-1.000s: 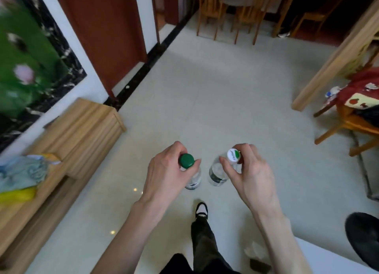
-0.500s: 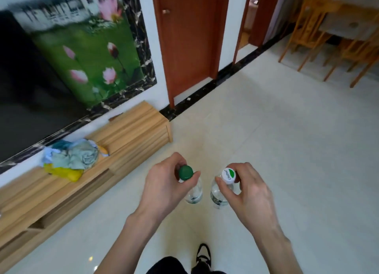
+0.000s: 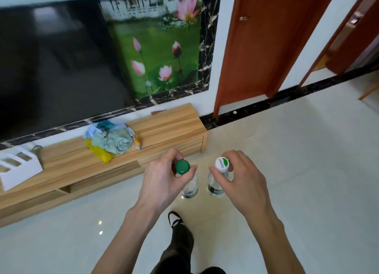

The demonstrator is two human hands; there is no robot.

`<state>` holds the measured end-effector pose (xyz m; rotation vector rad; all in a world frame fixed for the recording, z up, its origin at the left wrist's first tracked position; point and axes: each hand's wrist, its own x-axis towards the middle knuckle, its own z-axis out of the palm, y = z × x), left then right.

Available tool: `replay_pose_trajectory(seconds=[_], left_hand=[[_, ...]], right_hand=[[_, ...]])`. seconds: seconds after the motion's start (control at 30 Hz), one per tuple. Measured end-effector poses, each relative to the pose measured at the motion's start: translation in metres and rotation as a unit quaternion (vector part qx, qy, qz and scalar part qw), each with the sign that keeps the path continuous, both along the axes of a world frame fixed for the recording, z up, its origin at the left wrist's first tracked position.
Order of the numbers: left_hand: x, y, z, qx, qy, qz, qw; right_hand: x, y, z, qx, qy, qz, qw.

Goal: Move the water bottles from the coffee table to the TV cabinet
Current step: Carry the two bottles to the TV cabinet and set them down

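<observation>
We see a large dark television [image 3: 51, 64] on the wall, with a lotus-flower picture [image 3: 162, 46] just beside it and a reddish-brown door [image 3: 264, 41] further along. Below them runs the long wooden TV cabinet [image 3: 164, 126], standing on a pale tiled floor [image 3: 297, 150]. On its top lie a white box [image 3: 18, 167] near one end and a heap of crumpled cloths [image 3: 111, 140] toward the middle. In front of the cabinet, above the floor, we find both hands raised side by side. The left hand [image 3: 162, 181] pinches the green-capped bottle [image 3: 189, 183] at its neck, fingers curled round just under the cap, so the clear bottle hangs upright below. The right hand [image 3: 240, 183] pinches the white-capped bottle [image 3: 217, 183] the same way. The two bottles hang near each other without touching, neither resting on the cabinet. Beneath them we make out a dark trouser leg and a shoe [image 3: 174, 220].
</observation>
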<state>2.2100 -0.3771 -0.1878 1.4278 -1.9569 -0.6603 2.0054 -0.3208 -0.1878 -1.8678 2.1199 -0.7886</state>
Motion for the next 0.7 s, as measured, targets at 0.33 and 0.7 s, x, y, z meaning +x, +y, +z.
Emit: replay_pose_trajectory(seconds=[0.33,0.7], left_hand=[[0.024,-0.146,-0.021,0.022,0.020,0.079,0.996],[0.042,-0.301,-0.040,0.020,-0.012,0.087,0.996]], right_hand=[[0.018,-0.169,0.001,0.027,0.036,0.075,0.996],[0.040,-0.324,-0.007,0.063,0.017,0.094,0.993]])
